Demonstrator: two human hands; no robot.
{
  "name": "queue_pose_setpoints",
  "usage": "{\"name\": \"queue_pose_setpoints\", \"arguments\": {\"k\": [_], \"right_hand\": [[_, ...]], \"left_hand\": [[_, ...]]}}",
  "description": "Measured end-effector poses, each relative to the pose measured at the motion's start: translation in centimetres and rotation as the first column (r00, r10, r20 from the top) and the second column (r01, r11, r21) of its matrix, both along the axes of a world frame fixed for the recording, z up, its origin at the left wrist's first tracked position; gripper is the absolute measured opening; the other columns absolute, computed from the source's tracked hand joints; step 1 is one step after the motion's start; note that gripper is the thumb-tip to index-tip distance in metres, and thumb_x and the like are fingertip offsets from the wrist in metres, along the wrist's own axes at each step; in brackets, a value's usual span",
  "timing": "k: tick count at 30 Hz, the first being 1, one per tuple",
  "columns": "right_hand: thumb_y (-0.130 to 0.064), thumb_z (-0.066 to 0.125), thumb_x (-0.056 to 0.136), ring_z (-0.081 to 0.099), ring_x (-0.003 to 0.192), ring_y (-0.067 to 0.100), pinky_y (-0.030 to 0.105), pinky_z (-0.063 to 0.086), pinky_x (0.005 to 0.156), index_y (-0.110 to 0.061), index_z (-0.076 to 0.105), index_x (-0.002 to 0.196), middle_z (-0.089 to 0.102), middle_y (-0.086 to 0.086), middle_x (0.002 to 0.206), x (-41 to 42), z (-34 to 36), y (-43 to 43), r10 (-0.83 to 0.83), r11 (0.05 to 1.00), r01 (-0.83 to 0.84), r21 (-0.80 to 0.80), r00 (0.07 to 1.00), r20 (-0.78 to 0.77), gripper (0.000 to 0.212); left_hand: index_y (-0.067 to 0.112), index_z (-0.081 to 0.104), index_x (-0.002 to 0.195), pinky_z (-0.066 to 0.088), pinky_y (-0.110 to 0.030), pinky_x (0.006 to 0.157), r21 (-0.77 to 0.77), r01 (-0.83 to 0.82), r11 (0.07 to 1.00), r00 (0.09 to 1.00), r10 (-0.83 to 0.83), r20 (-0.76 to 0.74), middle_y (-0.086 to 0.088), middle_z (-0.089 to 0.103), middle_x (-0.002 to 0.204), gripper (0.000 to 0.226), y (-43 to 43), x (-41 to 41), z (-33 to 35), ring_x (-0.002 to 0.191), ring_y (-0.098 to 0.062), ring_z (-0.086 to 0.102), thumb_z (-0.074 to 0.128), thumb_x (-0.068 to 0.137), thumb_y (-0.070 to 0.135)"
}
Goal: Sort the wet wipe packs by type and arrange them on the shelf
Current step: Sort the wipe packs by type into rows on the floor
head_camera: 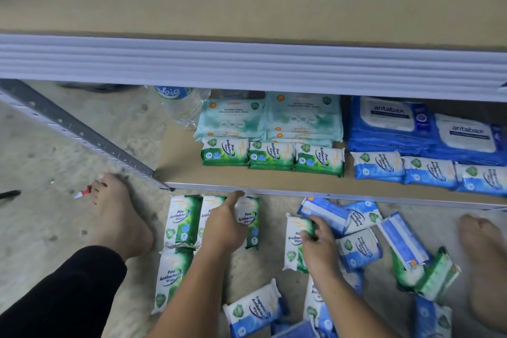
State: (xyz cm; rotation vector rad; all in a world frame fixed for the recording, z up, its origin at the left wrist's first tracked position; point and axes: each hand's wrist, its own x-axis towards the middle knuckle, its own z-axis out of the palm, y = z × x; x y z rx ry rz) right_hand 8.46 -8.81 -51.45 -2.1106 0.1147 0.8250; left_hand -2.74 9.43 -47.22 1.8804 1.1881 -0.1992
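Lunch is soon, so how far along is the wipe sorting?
Done: Pine row, blue fragrance-free row, teal stacks and antabax packs sit grouped on the shelf. In hand: the right hand grips a loose Pine pack; the left hand rests on lined-up floor Pine packs. Left: those, plus scattered blue packs on the floor.

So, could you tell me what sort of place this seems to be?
Likely a storeroom or stockroom: a slotted metal shelving rack, a bare concrete floor, and wet wipe packs lined up by type on the shelf.
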Motion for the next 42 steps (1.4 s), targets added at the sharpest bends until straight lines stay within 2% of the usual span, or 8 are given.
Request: {"name": "queue_pose_setpoints", "arguments": {"k": [4, 10, 16, 20, 29, 34, 38, 42], "right_hand": [[-0.008, 0.065, 0.094, 0.068, 0.086, 0.024, 0.041, 0.057, 0.072, -0.038, 0.059, 0.112, 0.071, 0.001, 0.104, 0.9, 0.0, 0.6, -0.032, 0.999, 0.031, 0.031, 0.999, 0.027, 0.035], [-0.006, 0.067, 0.094, 0.066, 0.08, 0.008, 0.022, 0.048, 0.063, -0.029, 0.065, 0.119, 0.067, -0.003, 0.101, 1.1, -0.7, 4.3, 0.081, 0.993, -0.083, 0.088, 0.996, 0.03, 0.034], [-0.008, 0.071, 0.092, 0.064, 0.097, 0.019, 0.028, 0.05, 0.085, -0.022, 0.065, 0.13, 0.064, 0.005, 0.117, 0.9, -2.0, 6.6, 0.115, 0.993, -0.118, 0.025, 0.989, 0.097, 0.041], [-0.009, 0.074, 0.088, 0.06, 0.11, 0.026, 0.042, 0.05, 0.101, -0.019, 0.066, 0.131, 0.058, 0.008, 0.12, 0.7, -2.8, 6.8, 0.175, 0.985, -0.169, -0.046, 0.963, 0.207, 0.045], [-0.009, 0.07, 0.091, 0.058, 0.115, 0.032, 0.034, 0.047, 0.092, -0.015, 0.061, 0.136, 0.059, 0.014, 0.126, 0.5, -2.5, 6.7, 0.3, 0.949, -0.253, -0.188, 0.909, 0.289, 0.046], [-0.014, 0.066, 0.094, 0.06, 0.101, 0.033, 0.03, 0.039, 0.072, -0.013, 0.061, 0.123, 0.059, 0.013, 0.116, 0.4, 0.0, 4.9, 0.325, 0.94, -0.266, -0.216, 0.89, 0.32, 0.029], [-0.011, 0.066, 0.092, 0.059, 0.087, 0.029, 0.032, 0.042, 0.072, -0.01, 0.064, 0.121, 0.061, 0.011, 0.1, 0.6, 3.0, -0.8, 0.327, 0.943, -0.276, -0.184, 0.866, 0.379, 0.029], [-0.011, 0.067, 0.093, 0.052, 0.064, 0.022, 0.035, 0.043, 0.06, -0.019, 0.064, 0.111, 0.055, 0.002, 0.072, 0.1, 6.4, -9.7, 0.333, 0.933, -0.251, -0.257, 0.871, 0.361, 0.019]], "left_hand": [[0.038, 0.041, 0.145, 0.059, -0.039, 0.069, 0.041, 0.072, 0.997, 0.995, -0.069, -0.073, 0.003, 0.062, 0.092, 0.079, -0.4, 0.5, -0.6, 0.074, -0.017, 0.061, 0.072, 0.08, 0.006], [0.038, 0.041, 0.146, 0.057, -0.039, 0.062, 0.06, 0.075, 0.995, 0.992, -0.068, -0.101, 0.001, 0.062, 0.088, 0.077, -0.2, 1.4, -1.7, 0.07, -0.019, 0.063, 0.069, 0.082, 0.005], [0.037, 0.035, 0.151, 0.047, -0.034, 0.048, 0.125, 0.123, 0.984, 0.979, -0.1, -0.177, -0.002, 0.061, 0.078, 0.083, -0.3, 1.9, -2.4, 0.062, -0.02, 0.059, 0.065, 0.082, 0.001], [0.036, 0.03, 0.155, 0.049, -0.033, 0.056, 0.196, 0.21, 0.958, 0.936, -0.139, -0.324, -0.006, 0.069, 0.096, 0.08, -0.5, 2.3, -2.4, 0.078, -0.026, 0.065, 0.058, 0.087, 0.003], [0.034, 0.031, 0.155, 0.046, -0.033, 0.058, 0.301, 0.33, 0.895, 0.883, -0.179, -0.434, -0.006, 0.066, 0.103, 0.07, -0.8, 2.2, -3.0, 0.086, -0.027, 0.066, 0.054, 0.094, 0.008], [0.026, 0.034, 0.151, 0.049, -0.038, 0.068, 0.308, 0.32, 0.896, 0.887, -0.17, -0.429, -0.008, 0.046, 0.142, 0.063, -1.1, 1.8, -1.4, 0.103, -0.034, 0.065, 0.061, 0.094, 0.021], [0.023, 0.051, 0.137, 0.054, -0.045, 0.082, 0.246, 0.139, 0.959, 0.968, -0.079, -0.239, -0.009, 0.054, 0.134, 0.05, -3.1, 0.2, 0.5, 0.108, -0.036, 0.063, 0.067, 0.091, 0.031], [0.025, 0.06, 0.13, 0.055, -0.039, 0.084, 0.086, 0.184, 0.979, 0.965, -0.164, -0.204, -0.006, 0.066, 0.119, 0.044, -7.4, -2.2, 2.5, 0.103, -0.03, 0.066, 0.063, 0.087, 0.029]]}}
